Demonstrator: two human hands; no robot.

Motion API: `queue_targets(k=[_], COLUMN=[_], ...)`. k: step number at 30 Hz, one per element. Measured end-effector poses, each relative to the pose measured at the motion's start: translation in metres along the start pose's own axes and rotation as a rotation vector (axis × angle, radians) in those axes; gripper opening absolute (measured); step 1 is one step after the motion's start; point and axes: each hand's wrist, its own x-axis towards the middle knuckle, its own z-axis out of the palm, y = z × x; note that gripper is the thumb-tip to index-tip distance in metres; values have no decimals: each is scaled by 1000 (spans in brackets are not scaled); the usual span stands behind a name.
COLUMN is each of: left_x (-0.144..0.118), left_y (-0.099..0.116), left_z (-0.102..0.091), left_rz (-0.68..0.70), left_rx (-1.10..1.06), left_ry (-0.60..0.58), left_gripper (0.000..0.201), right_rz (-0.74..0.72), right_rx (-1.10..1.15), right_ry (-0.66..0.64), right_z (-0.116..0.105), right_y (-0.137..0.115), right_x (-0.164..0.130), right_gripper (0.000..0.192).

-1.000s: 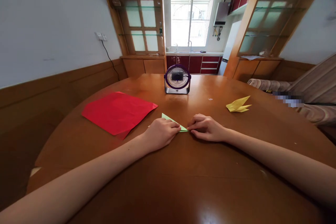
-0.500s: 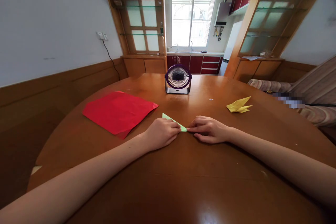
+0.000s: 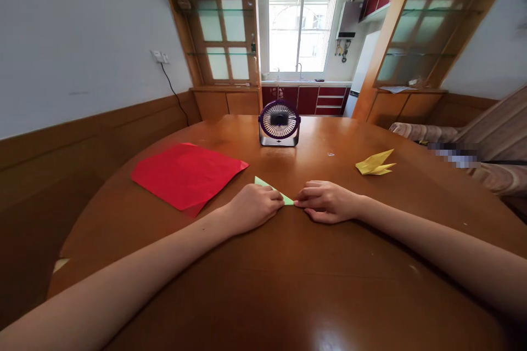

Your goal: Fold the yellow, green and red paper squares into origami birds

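Observation:
A small piece of folded green paper (image 3: 287,201) lies on the table between my hands, its pointed upper corner showing beyond my knuckles. My left hand (image 3: 256,207) is closed over the paper's middle and hides most of it. At the paper's right tip, my right hand (image 3: 327,202) has its fingers curled, with the fingertips pinching that corner. To the left lies a sheet of red paper (image 3: 187,175), spread nearly flat. A folded yellow paper shape (image 3: 374,163) with pointed ends rests beyond my right hand.
The brown wooden table (image 3: 280,296) has a rounded edge. A small purple desk fan (image 3: 280,122) stands at its far side, in line with my hands. A striped cushioned seat (image 3: 489,148) is at the right, past the table edge.
Almost nothing differs. Both hands keep their places on the green paper, and the view has shifted very slightly.

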Motion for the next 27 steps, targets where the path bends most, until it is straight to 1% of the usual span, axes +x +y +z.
queue_targets(k=[3, 5, 7, 10, 13, 18, 21, 27], left_x=[-1, -2, -3, -3, -4, -5, -5, -6], left_y=[-1, -1, -1, 0, -1, -3, -3, -4], left_z=[0, 0, 1, 2, 1, 1, 1, 1], left_rz=[14, 14, 6, -2, -4, -2, -6, -17], left_rx=[16, 16, 8, -4, -22, -62, -94, -179], left_ry=[-25, -23, -6, 12, 21, 30, 58, 118], left_gripper=[27, 27, 26, 26, 25, 25, 24, 23], right_rz=[-10, 5, 56, 173, 239, 213, 183, 176], right_rx=[-17, 31, 146, 322, 395, 433, 423, 426], right_ry=[-1, 12, 47, 111, 125, 106, 95, 62], right_z=[1, 2, 4, 6, 8, 6, 4, 2], right_y=[-1, 0, 1, 4, 6, 5, 3, 3], right_x=[0, -1, -3, -6, -7, -7, -6, -5], right_gripper=[32, 31, 30, 31, 33, 29, 29, 28])
